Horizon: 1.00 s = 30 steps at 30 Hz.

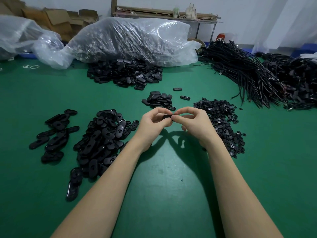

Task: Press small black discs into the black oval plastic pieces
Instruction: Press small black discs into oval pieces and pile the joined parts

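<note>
My left hand (151, 123) pinched 1 oval (166, 117), long axis pointing right; my right hand (192, 121) pinched at its near end, disc hidden.

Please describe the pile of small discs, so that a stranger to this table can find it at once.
Start at the green table and find the right hand. The disc pile lies just beyond and right of it. Its pieces are small and round, unlike the longer oval pieces on the left.
</note>
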Available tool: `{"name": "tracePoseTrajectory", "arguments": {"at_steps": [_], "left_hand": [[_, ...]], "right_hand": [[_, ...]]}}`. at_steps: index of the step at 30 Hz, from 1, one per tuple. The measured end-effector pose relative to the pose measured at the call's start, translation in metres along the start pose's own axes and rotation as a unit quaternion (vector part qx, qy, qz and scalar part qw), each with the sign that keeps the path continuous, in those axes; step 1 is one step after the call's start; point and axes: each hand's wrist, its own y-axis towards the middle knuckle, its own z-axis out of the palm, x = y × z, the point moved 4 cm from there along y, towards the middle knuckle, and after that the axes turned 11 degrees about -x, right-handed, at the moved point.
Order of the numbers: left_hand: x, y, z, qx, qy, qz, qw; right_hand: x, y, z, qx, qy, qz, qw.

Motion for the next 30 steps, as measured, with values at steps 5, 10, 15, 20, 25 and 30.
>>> {"name": "tracePoseTrajectory", "arguments": {"at_steps": [5,10,15,20,25,30], "left_hand": [[0.0023,0.0007,0.0008,-0.007,0.008,0.000,1.000],[0.0029,0.0006,0.0010,-0.011,0.012,0.005,1.000],[0.0019,0.0006,0.0016,-0.011,0.026,0.005,1.000],[0.0023,0.0003,0.0024,-0.011,0.038,0.016,0.999],[0.0039,0.0017,0.0023,-0.029,0.074,0.039,0.996],[0.0041,0.0018,0.0038,-0.053,0.130,0.075,0.987]], "right_hand": [[-0.0008,0.0021,0.0001,-0.006,-0.043,-0.028,0.999],[0.0001,0.0054,0.0017,-0.019,-0.111,-0.071,0.991],[-0.0018,0.0068,-0.0009,-0.030,-0.133,-0.091,0.986],[-0.0039,0.0070,-0.0023,-0.032,-0.137,-0.094,0.986],[-0.0053,0.0064,-0.0005,-0.047,-0.170,-0.086,0.981],[-0.0073,0.0050,0.0025,-0.040,-0.181,-0.081,0.979]]}}
